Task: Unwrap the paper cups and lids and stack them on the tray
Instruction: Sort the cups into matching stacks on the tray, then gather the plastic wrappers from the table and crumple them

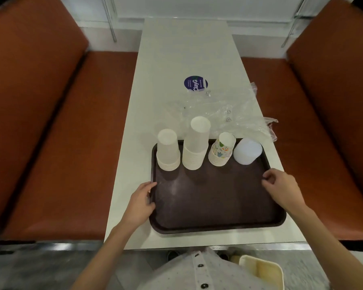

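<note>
A dark brown tray (214, 204) lies on the white table near its front edge. Along the tray's far side stand upside-down stacks: a short stack of plain white cups (168, 150), a taller stack of white cups (196, 143), a stack of patterned cups (221, 149) and a stack of white lids (247, 151) at the far right. My left hand (140, 200) grips the tray's left rim, thumb over the edge. My right hand (281, 186) is at the tray's right rim with its fingers curled; whether they touch the rim is unclear.
Crumpled clear plastic wrappers (235, 114) lie on the table (182, 49) behind the tray, reaching over the right edge. A round blue sticker (195, 83) sits mid-table. Orange-brown bench seats (57, 126) flank the table on both sides.
</note>
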Action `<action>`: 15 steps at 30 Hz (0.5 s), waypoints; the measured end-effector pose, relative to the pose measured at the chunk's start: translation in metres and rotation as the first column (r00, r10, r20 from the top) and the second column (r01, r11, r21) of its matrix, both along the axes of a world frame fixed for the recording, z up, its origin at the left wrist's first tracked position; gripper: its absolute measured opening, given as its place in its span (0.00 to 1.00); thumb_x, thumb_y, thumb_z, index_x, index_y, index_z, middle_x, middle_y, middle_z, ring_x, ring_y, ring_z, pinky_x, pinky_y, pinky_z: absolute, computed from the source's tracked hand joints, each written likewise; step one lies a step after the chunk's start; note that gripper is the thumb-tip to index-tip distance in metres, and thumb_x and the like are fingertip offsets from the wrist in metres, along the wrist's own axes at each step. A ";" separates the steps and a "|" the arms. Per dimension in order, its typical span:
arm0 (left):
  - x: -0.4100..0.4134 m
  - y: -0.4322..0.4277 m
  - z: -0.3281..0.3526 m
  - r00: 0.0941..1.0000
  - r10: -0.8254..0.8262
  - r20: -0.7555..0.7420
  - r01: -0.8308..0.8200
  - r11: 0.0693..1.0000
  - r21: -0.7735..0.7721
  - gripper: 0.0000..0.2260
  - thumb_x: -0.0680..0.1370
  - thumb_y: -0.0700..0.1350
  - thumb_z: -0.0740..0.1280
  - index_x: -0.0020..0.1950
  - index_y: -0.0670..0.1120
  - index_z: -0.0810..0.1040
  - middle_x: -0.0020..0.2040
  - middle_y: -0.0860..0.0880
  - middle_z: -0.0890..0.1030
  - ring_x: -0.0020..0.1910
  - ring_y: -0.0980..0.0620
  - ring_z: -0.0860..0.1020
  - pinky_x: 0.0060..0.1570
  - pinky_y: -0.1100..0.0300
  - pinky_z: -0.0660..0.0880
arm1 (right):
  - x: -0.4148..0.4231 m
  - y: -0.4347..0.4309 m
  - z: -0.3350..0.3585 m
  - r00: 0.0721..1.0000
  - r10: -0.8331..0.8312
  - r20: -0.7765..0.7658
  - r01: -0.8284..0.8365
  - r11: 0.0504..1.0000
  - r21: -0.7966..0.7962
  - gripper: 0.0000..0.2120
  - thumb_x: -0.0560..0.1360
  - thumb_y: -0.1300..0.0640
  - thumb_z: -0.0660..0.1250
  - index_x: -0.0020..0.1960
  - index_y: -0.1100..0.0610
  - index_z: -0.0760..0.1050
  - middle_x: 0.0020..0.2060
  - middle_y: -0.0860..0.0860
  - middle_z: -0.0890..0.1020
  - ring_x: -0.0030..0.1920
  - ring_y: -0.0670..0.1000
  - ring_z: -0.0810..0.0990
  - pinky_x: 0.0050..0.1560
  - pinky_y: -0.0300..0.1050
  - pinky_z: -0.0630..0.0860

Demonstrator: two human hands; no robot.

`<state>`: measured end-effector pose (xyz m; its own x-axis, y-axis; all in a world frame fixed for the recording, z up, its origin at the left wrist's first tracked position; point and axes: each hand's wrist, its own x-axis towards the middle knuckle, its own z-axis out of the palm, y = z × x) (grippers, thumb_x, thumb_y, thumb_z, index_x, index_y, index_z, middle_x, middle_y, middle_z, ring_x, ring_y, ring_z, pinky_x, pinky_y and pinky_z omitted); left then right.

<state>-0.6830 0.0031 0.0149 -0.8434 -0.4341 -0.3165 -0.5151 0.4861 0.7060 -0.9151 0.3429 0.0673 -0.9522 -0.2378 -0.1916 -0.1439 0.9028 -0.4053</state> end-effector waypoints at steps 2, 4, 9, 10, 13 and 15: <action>0.000 -0.001 0.000 1.000 -0.003 0.000 0.003 1.000 0.002 0.28 0.75 0.30 0.68 0.73 0.45 0.71 0.71 0.46 0.72 0.64 0.49 0.74 0.68 0.58 0.70 | -0.006 0.019 -0.013 0.997 -0.061 0.049 0.058 0.996 0.066 0.13 0.77 0.52 0.69 0.58 0.55 0.76 0.40 0.50 0.80 0.40 0.51 0.79 0.39 0.45 0.74; -0.002 0.000 0.001 1.000 -0.004 0.002 0.004 1.000 -0.004 0.27 0.75 0.30 0.68 0.73 0.45 0.72 0.70 0.46 0.72 0.59 0.53 0.73 0.63 0.62 0.69 | -0.007 0.025 -0.024 0.994 -0.079 0.080 0.073 0.994 0.081 0.17 0.77 0.50 0.70 0.61 0.57 0.74 0.43 0.52 0.80 0.42 0.53 0.79 0.42 0.46 0.75; -0.003 0.004 0.006 0.999 0.034 0.021 -0.034 0.999 0.017 0.27 0.75 0.29 0.68 0.72 0.46 0.72 0.70 0.47 0.72 0.57 0.55 0.72 0.60 0.63 0.69 | -0.007 0.030 -0.035 0.993 -0.114 0.039 0.114 0.994 0.000 0.13 0.75 0.59 0.71 0.58 0.59 0.75 0.43 0.54 0.78 0.40 0.53 0.76 0.37 0.42 0.69; -0.003 0.005 0.007 0.999 0.041 0.022 -0.042 0.999 0.023 0.27 0.75 0.29 0.67 0.72 0.46 0.72 0.70 0.47 0.72 0.56 0.54 0.72 0.60 0.63 0.70 | -0.008 0.033 -0.037 0.992 -0.122 0.031 0.122 0.992 -0.005 0.13 0.75 0.60 0.71 0.58 0.59 0.74 0.44 0.56 0.78 0.40 0.54 0.76 0.37 0.43 0.68; -0.002 0.006 0.006 0.998 0.060 0.032 -0.061 0.998 0.021 0.27 0.75 0.27 0.67 0.71 0.46 0.73 0.70 0.47 0.72 0.56 0.53 0.73 0.62 0.58 0.72 | -0.007 0.046 -0.043 0.992 -0.103 0.078 0.101 0.994 0.029 0.14 0.76 0.62 0.69 0.60 0.59 0.72 0.42 0.55 0.78 0.38 0.53 0.77 0.36 0.42 0.70; 0.000 0.006 0.004 0.997 0.064 0.040 -0.064 0.998 0.000 0.27 0.75 0.27 0.67 0.71 0.46 0.73 0.70 0.46 0.73 0.56 0.52 0.73 0.62 0.58 0.72 | -0.006 0.052 -0.048 0.987 -0.076 0.145 0.071 0.997 0.037 0.12 0.79 0.61 0.66 0.62 0.58 0.71 0.39 0.53 0.78 0.35 0.50 0.78 0.30 0.39 0.69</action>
